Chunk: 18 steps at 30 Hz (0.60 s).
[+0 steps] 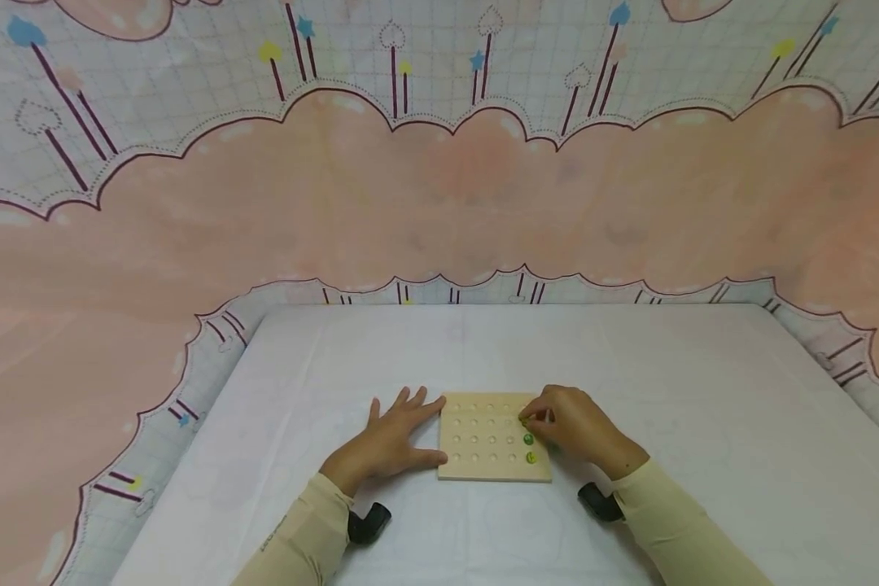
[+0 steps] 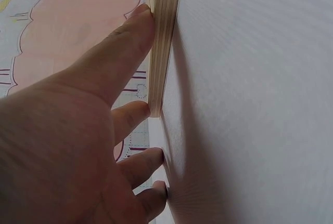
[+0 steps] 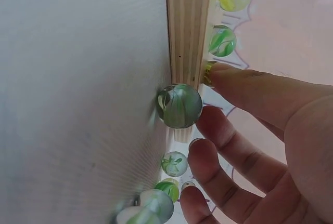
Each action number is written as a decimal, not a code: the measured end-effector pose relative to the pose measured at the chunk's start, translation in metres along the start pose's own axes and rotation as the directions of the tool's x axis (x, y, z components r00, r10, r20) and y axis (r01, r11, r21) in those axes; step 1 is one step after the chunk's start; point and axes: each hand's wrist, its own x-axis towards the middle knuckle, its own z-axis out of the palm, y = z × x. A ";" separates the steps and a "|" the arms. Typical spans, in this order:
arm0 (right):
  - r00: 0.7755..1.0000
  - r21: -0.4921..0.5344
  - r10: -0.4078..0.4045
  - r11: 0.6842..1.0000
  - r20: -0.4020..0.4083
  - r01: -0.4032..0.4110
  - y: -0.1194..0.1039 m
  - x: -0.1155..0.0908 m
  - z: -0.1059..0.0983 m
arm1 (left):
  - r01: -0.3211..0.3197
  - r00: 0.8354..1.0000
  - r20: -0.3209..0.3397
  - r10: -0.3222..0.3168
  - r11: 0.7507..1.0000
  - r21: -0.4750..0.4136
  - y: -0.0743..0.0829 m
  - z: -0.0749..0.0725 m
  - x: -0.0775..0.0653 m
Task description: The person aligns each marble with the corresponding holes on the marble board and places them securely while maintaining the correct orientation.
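A light wooden board point(image 1: 483, 470) with rows of round hollows lies flat on the table. My left hand point(image 1: 384, 443) is spread at its left side, thumb and index fingertip touching the edge; in the left wrist view the thumb point(image 2: 117, 52) lies straight against the plywood side. Over the right-hand column, my right hand point(image 1: 575, 423) pinches a yellow marble point(image 3: 209, 73) at the board's surface, mostly hidden by the fingers. Toward the near corner of that column sit a green marble point(image 1: 529, 439) and a yellow marble point(image 1: 531, 457).
Beside the board's right edge, below the right hand's fingers, a clear green-streaked marble point(image 3: 179, 106) rests on the white table point(image 1: 381, 350). Several more marbles point(image 3: 174, 164) lie beyond it, largely hidden by the hand in the head view. A patterned cloth point(image 1: 439, 203) hangs behind.
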 end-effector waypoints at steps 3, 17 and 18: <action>1.000 -0.004 0.000 1.000 0.004 0.000 -0.001 0.000 -0.001 | 0.006 1.000 0.003 -0.006 1.000 0.007 0.000 -0.001 -0.001; 0.999 0.008 -0.029 1.000 -0.030 0.029 -0.003 -0.006 -0.020 | 0.017 1.000 0.014 -0.017 1.000 0.019 0.004 -0.002 0.003; 0.999 0.006 -0.030 1.000 -0.032 0.030 -0.002 -0.007 -0.022 | 0.019 1.000 0.015 -0.019 1.000 0.017 0.005 -0.002 0.003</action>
